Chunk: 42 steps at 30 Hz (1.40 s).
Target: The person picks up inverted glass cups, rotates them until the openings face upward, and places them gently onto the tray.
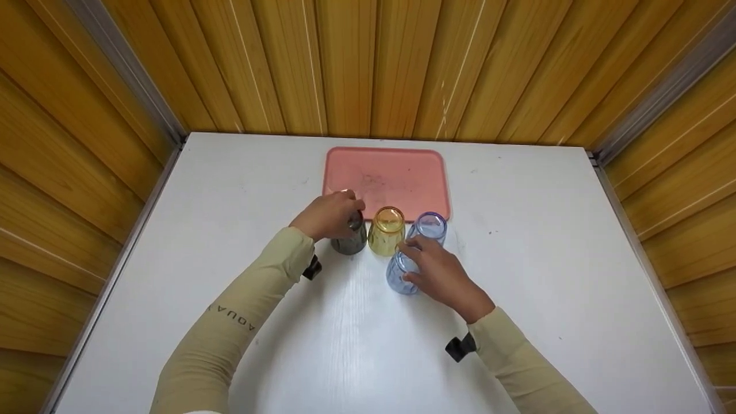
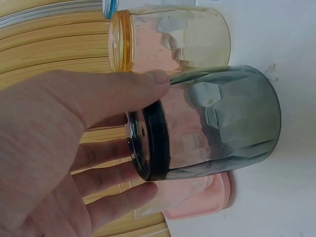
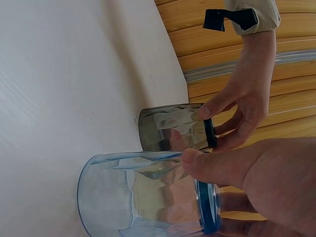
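Note:
My left hand (image 1: 330,214) grips a dark grey glass (image 1: 351,240) near its upturned base, thumb on the near side and fingers behind. The glass stands upside down. In the left wrist view, a clear glass (image 2: 173,200) shows partly behind it. My right hand (image 1: 440,270) holds an upside-down light blue glass (image 1: 401,276) around its upper part; its thumb (image 3: 197,160) lies against the side in the right wrist view. Between the hands stands an inverted yellow glass (image 1: 386,233). A blue-violet glass (image 1: 431,224), also inverted, is just beyond my right fingers.
A pink rectangular tray (image 1: 388,178) lies flat behind the glasses, close to their far side. All of this is on a white table (image 1: 517,230). Yellow wood-look panels (image 1: 368,69) rise along the back and both sides.

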Tool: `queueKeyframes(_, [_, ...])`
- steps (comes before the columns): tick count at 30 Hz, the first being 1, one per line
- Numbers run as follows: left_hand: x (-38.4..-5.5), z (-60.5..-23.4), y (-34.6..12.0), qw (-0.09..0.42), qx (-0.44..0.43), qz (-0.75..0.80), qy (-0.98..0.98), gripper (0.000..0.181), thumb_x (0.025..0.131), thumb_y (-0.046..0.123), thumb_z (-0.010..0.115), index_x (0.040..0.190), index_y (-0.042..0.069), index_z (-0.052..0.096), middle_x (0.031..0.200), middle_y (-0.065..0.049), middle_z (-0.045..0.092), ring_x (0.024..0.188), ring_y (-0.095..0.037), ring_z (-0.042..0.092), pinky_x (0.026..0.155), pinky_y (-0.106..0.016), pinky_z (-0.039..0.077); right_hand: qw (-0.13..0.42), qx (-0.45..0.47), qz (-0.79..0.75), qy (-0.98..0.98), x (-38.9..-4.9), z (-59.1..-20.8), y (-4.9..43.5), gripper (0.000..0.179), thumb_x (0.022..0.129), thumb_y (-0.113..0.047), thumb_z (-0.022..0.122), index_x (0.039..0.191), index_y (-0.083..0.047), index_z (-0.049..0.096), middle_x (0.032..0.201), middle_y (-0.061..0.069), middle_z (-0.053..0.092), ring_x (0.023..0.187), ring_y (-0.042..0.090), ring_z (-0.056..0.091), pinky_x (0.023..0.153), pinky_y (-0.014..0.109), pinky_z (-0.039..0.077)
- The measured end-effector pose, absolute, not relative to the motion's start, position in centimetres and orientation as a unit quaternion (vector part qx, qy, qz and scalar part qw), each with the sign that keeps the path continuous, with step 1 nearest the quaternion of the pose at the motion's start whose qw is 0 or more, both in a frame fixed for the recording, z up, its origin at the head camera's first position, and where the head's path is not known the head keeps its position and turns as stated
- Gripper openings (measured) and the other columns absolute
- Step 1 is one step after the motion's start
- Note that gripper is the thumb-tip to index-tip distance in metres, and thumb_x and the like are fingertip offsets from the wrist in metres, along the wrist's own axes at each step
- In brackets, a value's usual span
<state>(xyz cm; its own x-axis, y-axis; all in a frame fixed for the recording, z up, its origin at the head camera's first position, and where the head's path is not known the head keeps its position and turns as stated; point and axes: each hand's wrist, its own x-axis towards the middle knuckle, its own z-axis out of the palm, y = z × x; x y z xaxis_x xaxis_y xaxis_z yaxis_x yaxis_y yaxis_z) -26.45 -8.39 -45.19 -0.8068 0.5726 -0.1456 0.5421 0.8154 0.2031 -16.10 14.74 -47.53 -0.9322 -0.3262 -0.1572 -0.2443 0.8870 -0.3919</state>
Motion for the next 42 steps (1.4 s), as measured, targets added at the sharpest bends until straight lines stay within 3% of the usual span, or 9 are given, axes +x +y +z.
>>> queueKeyframes(10, [-26.5,-45.5,-8.4,0.103,0.304,0.058,0.945,0.041,0.077,0.007,0.077,0.116,0.012,0.065,0.11,-0.011,0.063,0.097,-0.026,0.063,0.084,-0.041,0.056,0.103,-0.156,-0.175,0.967,-16.2,-47.7,14.4,0.065,0.081,-0.019,0.078,0.141,-0.019,0.051,0.14,0.006,0.049,0.133,0.026,0.047,0.099,0.04,0.05])
queueKeyframes(26, [-26.5,-45.2,-8.5,0.112,0.297,0.052,0.947,0.042,0.076,0.014,0.08,0.115,0.012,0.065,0.11,-0.011,0.064,0.097,-0.026,0.063,0.085,-0.042,0.056,0.117,-0.132,-0.194,0.965,-16.0,-47.6,13.9,0.066,0.082,-0.019,0.077,0.142,-0.023,0.049,0.143,0.001,0.046,0.136,0.024,0.044,0.099,0.038,0.05])
queueKeyframes(42, [-26.3,-44.9,-8.1,0.107,0.312,0.046,0.943,0.038,0.078,0.01,0.076,0.114,0.011,0.066,0.11,-0.012,0.063,0.096,-0.025,0.063,0.083,-0.041,0.056,0.104,-0.149,-0.154,0.971,-15.8,-47.2,13.7,0.066,0.083,-0.016,0.077,0.142,-0.013,0.048,0.144,0.01,0.046,0.133,0.028,0.045,0.101,0.044,0.049])
